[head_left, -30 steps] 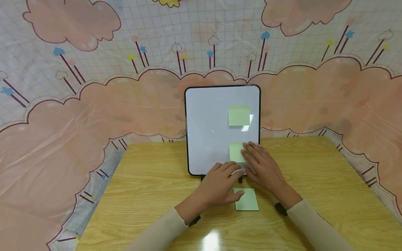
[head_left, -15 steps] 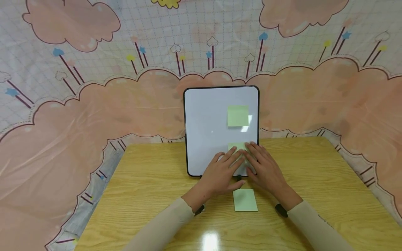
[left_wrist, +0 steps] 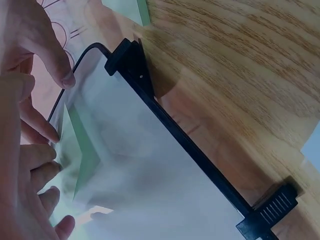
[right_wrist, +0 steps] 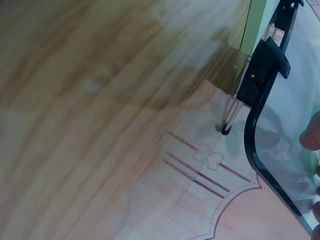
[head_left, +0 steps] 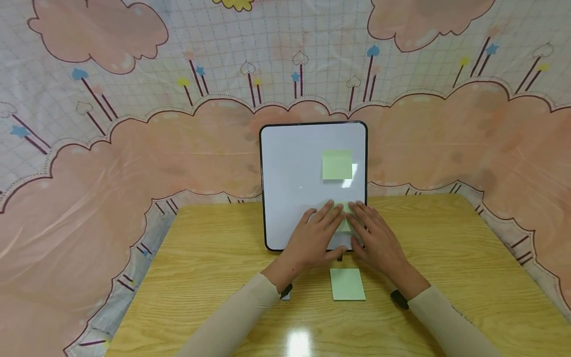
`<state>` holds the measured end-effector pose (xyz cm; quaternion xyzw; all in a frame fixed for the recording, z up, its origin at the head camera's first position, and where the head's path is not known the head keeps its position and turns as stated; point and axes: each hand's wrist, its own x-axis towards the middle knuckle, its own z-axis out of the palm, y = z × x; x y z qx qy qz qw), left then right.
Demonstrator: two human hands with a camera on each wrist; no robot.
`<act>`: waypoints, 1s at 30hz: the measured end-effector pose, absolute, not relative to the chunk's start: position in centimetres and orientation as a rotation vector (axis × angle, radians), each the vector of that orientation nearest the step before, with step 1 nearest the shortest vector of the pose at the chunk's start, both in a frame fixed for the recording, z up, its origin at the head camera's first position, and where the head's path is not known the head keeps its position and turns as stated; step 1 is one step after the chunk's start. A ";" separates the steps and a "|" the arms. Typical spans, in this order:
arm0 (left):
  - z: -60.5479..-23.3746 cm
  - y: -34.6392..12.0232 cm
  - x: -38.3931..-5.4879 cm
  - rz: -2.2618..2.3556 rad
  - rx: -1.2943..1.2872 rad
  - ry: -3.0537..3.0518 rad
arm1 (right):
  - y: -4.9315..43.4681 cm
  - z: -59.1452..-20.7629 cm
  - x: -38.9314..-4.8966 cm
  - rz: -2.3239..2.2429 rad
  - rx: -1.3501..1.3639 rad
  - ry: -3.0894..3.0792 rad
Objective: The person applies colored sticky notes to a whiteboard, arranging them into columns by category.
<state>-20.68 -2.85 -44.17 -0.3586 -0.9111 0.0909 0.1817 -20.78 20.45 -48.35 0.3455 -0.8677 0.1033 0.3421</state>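
A small whiteboard (head_left: 290, 183) with a black frame stands upright on the table. One pale green sticky note (head_left: 337, 165) is on its upper right part. A lower sticky note (head_left: 344, 225) lies against the board under both hands, mostly covered by fingers. My left hand (head_left: 312, 240) rests its extended fingertips on the note's left part. On the note's right part lie the fingers of my right hand (head_left: 376, 240), also extended. In the left wrist view, the note's lower edge (left_wrist: 84, 150) lifts slightly off the board. A pale green sticky-note pad (head_left: 348, 285) lies on the table between the forearms.
Black clip feet (left_wrist: 270, 210) hold the board's bottom edge. A pale blue-white item (left_wrist: 313, 149) lies on the wooden table (head_left: 214, 233), partly hidden below my left wrist in the head view. Patterned cloth (head_left: 200, 153) hangs behind the table and along its sides.
My left hand has moved up and forward from above the pad onto the lower note, its fingers spreading along it. My right hand has stayed nearly still on the note.
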 end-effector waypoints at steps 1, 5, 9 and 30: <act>-44.2 -2.9 -20.7 0.266 -1.004 -2.576 | 20.4 -48.3 -20.8 0.268 0.899 -2.255; -44.3 -3.1 -20.7 0.287 -0.977 -2.593 | 20.3 -48.2 -20.8 0.273 0.896 -2.256; -44.4 -3.5 -20.7 0.286 -0.957 -2.610 | 20.2 -48.1 -20.7 0.284 0.886 -2.270; -44.7 -5.1 -20.5 0.254 -0.912 -2.605 | 19.9 -48.1 -20.6 0.301 0.836 -2.290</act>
